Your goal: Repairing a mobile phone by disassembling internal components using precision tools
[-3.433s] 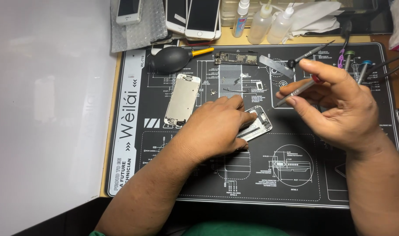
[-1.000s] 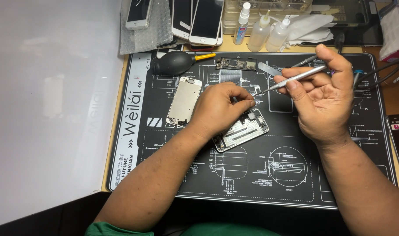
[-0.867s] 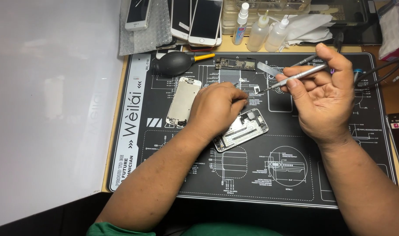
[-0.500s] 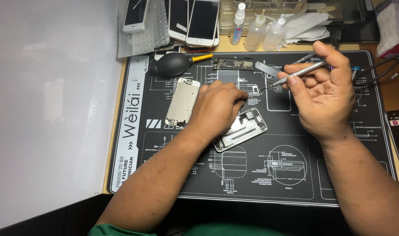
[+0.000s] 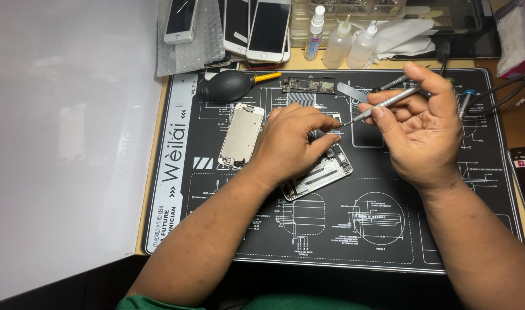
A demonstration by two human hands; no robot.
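Your left hand point(image 5: 291, 140) presses curled fingers on the opened phone point(image 5: 320, 175) lying mid-mat point(image 5: 389, 241), perhaps pinching a small part. Your right hand point(image 5: 420, 129) grips a metal tool point(image 5: 383, 106), tip just above the phone.

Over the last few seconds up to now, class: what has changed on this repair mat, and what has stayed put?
The right hand turned its metal tool to point its tip left toward the left hand, which stayed pressed on the opened phone frame. The screen panel and black air blower have not moved.
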